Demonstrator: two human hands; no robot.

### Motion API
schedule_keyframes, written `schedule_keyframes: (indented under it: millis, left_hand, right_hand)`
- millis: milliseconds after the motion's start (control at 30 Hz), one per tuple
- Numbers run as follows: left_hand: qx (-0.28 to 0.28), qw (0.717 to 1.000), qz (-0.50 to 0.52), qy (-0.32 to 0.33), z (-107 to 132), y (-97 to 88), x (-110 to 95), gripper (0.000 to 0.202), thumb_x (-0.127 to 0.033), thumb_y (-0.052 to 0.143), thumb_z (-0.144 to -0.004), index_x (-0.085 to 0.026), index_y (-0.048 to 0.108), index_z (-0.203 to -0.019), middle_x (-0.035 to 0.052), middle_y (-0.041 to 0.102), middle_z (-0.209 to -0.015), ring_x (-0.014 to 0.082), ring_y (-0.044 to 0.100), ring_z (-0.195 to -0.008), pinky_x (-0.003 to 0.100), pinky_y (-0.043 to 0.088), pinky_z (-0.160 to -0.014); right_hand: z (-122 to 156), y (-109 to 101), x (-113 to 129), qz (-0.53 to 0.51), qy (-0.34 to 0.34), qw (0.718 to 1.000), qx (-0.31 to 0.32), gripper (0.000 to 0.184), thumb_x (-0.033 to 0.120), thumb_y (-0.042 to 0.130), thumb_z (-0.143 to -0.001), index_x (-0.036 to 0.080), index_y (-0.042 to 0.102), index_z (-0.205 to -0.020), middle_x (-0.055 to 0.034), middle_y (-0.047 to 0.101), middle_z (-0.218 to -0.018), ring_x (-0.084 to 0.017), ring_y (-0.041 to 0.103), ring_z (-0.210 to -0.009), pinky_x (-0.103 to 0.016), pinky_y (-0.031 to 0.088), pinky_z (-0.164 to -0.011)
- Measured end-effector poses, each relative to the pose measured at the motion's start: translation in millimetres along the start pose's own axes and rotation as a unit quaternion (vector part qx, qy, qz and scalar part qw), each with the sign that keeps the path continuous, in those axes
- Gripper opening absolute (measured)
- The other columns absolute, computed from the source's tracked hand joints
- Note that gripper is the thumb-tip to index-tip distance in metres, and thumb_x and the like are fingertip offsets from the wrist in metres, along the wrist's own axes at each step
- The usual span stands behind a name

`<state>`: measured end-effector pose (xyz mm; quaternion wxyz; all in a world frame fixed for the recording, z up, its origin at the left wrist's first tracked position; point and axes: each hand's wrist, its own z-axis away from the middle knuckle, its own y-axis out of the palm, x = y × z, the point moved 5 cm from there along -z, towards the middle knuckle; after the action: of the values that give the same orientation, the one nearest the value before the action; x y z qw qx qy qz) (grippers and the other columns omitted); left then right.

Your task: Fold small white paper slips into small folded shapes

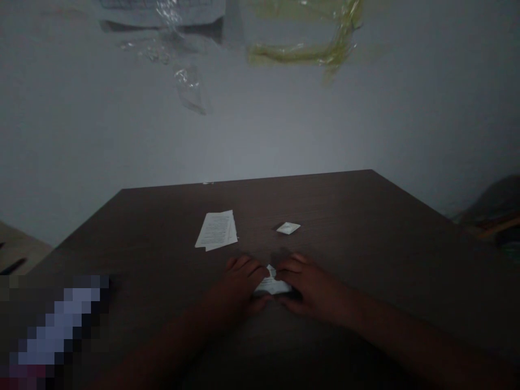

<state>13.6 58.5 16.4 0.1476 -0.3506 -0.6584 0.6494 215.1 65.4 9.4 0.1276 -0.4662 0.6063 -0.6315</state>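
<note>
Your left hand (240, 283) and right hand (312, 284) press together on a folded white paper (271, 285). It lies between them, on the dark surface (345, 227).

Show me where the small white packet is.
In the head view, the small white packet lies on the dark wooden table, right of the stack of papers and just beyond the right hand.

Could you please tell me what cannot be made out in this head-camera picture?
In the head view:
Folded white paper: partly hidden by the left hand and right hand.
Printed sheets: text too small to read.
Small white packet: too small to identify.
Pixelated object: blurred by pixelation, cut off by the lower edge.
Dark object: dim, cut off by the right edge.
Green-tinged plastic film: cut off by the top edge.
</note>
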Motion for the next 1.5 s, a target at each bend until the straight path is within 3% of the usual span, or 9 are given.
schedule_keyframes:
  millis: [200, 433, 667, 867, 1100, 1167, 1300, 1500]
  left_hand:
    - [0.040, 0.997, 0.045, 0.054, 3.9, -8.8, 4.8, 0.036, -0.014, 0.082, -0.101, -0.024, 0.076, -0.135, 0.0066, 0.082, -0.138, 0.0311, 0.073, -0.132, 0.047, 0.056, -0.118]
    - [0.045, 0.997, 0.032, 0.047, 6.6, -19.3, 2.6, 0.041, -0.007, 0.078, -0.099, -0.025, 0.076, -0.136, 0.0063, 0.084, -0.142, 0.0310, 0.074, -0.136, 0.047, 0.052, -0.124]
    - [0.040, 0.998, 0.018, 0.049, 5.9, -12.1, -0.4, 0.039, -0.018, 0.084, -0.099, -0.023, 0.075, -0.136, 0.0092, 0.083, -0.139, 0.0341, 0.075, -0.132, 0.051, 0.055, -0.119]
    - [0.034, 0.998, 0.013, 0.044, 3.6, -8.8, 1.1, 0.036, -0.020, 0.085, -0.099, -0.024, 0.076, -0.134, 0.0074, 0.083, -0.138, 0.0323, 0.075, -0.130, 0.046, 0.055, -0.120]
    - [0.015, 0.998, -0.008, 0.056, 2.5, -4.4, -1.5, 0.017, -0.021, 0.084, -0.105, -0.023, 0.079, -0.122, 0.0081, 0.083, -0.129, 0.0318, 0.076, -0.123, 0.047, 0.056, -0.115]
    - [0.007, 0.999, 0.004, 0.040, 1.3, -4.7, -3.2, 0.012, -0.017, 0.080, -0.106, -0.025, 0.081, -0.115, 0.0061, 0.084, -0.125, 0.0311, 0.076, -0.120, 0.047, 0.057, -0.112]
    - [-0.008, 0.998, 0.052, -0.022, -2.2, -4.8, -2.5, 0.021, -0.009, 0.073, -0.107, -0.027, 0.084, -0.108, 0.0041, 0.085, -0.120, 0.0294, 0.077, -0.117, 0.046, 0.057, -0.108]
    - [-0.016, 0.992, 0.093, -0.082, -6.7, 3.4, 6.7, 0.015, -0.012, 0.081, -0.102, -0.026, 0.086, -0.102, 0.0038, 0.087, -0.114, 0.0298, 0.078, -0.117, 0.048, 0.057, -0.108]
  right_hand:
    - [0.4, -5.6, 1.1, -0.027, -0.004, 1.000, 0.011, 0.029, 0.021, 0.084, -0.105, 0.021, 0.080, -0.133, -0.0128, 0.081, -0.134, -0.033, 0.071, -0.131, -0.053, 0.058, -0.121]
    - [0.8, -4.6, 2.3, 0.011, -0.016, 1.000, 0.011, 0.024, 0.019, 0.080, -0.106, 0.020, 0.080, -0.130, -0.0137, 0.083, -0.133, -0.034, 0.071, -0.128, -0.055, 0.059, -0.120]
    - [2.2, -0.7, 3.5, 0.052, -0.019, 0.998, -0.004, 0.025, 0.018, 0.079, -0.106, 0.021, 0.080, -0.131, -0.0124, 0.084, -0.131, -0.034, 0.072, -0.126, -0.054, 0.062, -0.113]
    - [1.2, 2.5, 2.8, 0.083, -0.039, 0.996, -0.009, 0.021, 0.021, 0.078, -0.108, 0.019, 0.080, -0.129, -0.0136, 0.085, -0.127, -0.035, 0.073, -0.121, -0.056, 0.063, -0.110]
    - [-0.6, 1.2, 0.8, 0.073, -0.034, 0.996, -0.030, 0.011, 0.015, 0.072, -0.110, 0.020, 0.080, -0.116, -0.0117, 0.085, -0.117, -0.033, 0.074, -0.114, -0.053, 0.062, -0.108]
    - [-1.5, -0.6, 0.5, 0.056, -0.032, 0.997, -0.031, 0.012, 0.013, 0.070, -0.110, 0.021, 0.079, -0.113, -0.0107, 0.084, -0.115, -0.032, 0.073, -0.112, -0.051, 0.062, -0.105]
    - [-2.7, -2.9, 0.0, 0.023, -0.021, 0.999, -0.042, 0.015, 0.012, 0.068, -0.112, 0.022, 0.079, -0.112, -0.0084, 0.082, -0.110, -0.029, 0.072, -0.108, -0.047, 0.062, -0.103]
    - [-5.1, 4.0, -7.9, -0.020, -0.006, 0.998, -0.052, 0.006, 0.018, 0.077, -0.111, 0.022, 0.081, -0.111, -0.0089, 0.083, -0.115, -0.029, 0.074, -0.112, -0.048, 0.060, -0.108]
